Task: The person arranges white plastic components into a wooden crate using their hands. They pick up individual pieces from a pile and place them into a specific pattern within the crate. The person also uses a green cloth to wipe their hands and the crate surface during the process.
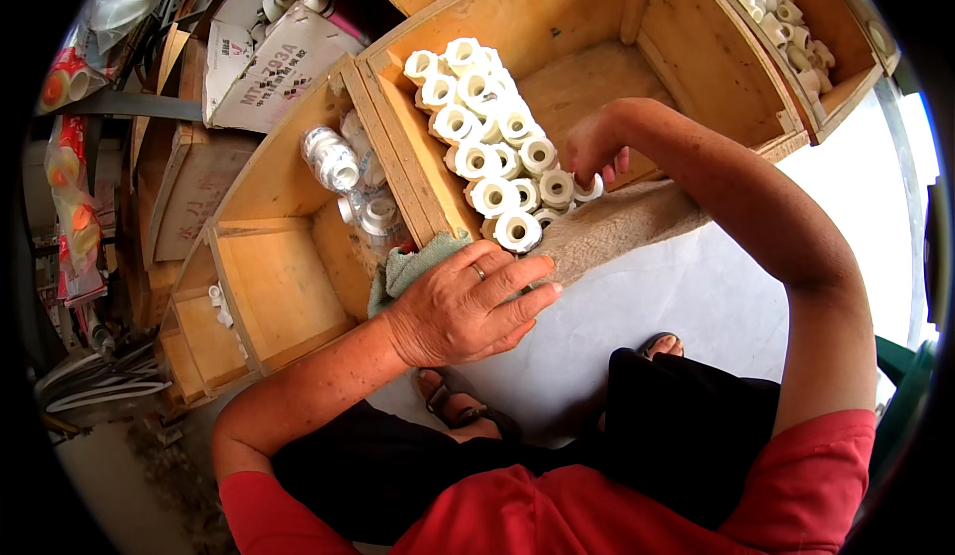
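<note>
My left hand (470, 305) lies palm down on the front edge of a wooden bin, a ring on one finger. Its fingers are extended and hold nothing. Beneath it is a green cloth (410, 265), and the fingertips touch a fuzzy beige covering (619, 230) along the edge. Inside the bin (552, 3), white plastic pipe fittings (477, 160) are stacked in rows against the left wall, open ends facing me. My right hand (603, 145) bends down at the right end of the front row. Its fingers close around a white fitting (589, 189); part of the grip is hidden.
Left of this bin, another wooden compartment (276, 264) holds plastic-wrapped fittings (332, 163). A bin at the far right contains small white fittings (798, 36). An open cardboard box (261, 70) with printing stands at the upper left. Bagged goods (74, 204) hang at the left.
</note>
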The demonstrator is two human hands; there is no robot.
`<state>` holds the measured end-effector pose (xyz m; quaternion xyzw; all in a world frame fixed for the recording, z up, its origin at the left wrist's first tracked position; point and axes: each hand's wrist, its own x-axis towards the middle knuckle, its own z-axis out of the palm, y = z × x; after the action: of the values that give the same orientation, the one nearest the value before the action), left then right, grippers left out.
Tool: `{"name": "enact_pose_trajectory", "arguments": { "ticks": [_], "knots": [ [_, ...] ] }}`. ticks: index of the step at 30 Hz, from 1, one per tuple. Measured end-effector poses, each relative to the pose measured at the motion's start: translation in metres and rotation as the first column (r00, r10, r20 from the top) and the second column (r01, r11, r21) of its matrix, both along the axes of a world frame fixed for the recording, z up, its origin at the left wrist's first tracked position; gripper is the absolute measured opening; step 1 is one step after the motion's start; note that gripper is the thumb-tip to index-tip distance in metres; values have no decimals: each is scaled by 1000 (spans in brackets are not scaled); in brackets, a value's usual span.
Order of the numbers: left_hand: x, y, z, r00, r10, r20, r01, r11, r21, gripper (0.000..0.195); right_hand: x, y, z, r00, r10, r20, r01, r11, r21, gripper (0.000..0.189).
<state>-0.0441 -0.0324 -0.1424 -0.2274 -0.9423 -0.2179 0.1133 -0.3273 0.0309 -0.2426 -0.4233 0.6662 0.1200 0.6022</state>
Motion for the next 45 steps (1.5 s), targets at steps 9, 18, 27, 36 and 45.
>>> {"name": "enact_pose_trajectory", "arguments": {
  "ticks": [9, 18, 27, 36, 45],
  "knots": [
    [3, -1, -3, 1000, 6, 20, -6, 1000, -7, 56, -3, 3, 11, 999, 6, -43, -9, 997, -78, 39],
    [1, -1, -2, 1000, 0, -1, 0, 1000, 1, 45, 0, 5, 25, 990, 59, -131, -78, 987, -142, 47],
    [1, -2, -2, 1000, -8, -6, 8, 1000, 9, 45, -2, 6, 26, 990, 39, -138, -59, 988, -142, 47],
    [2, -1, -1, 1000, -1, -16, 1, 1000, 9, 45, -17, 10, 40, 968, 21, -248, -84, 966, -246, 36],
    [3, -2, -3, 1000, 3, 4, -3, 1000, -1, 56, -22, 16, 93, 881, -332, -338, 10, 726, -687, 41]
  ]
}}
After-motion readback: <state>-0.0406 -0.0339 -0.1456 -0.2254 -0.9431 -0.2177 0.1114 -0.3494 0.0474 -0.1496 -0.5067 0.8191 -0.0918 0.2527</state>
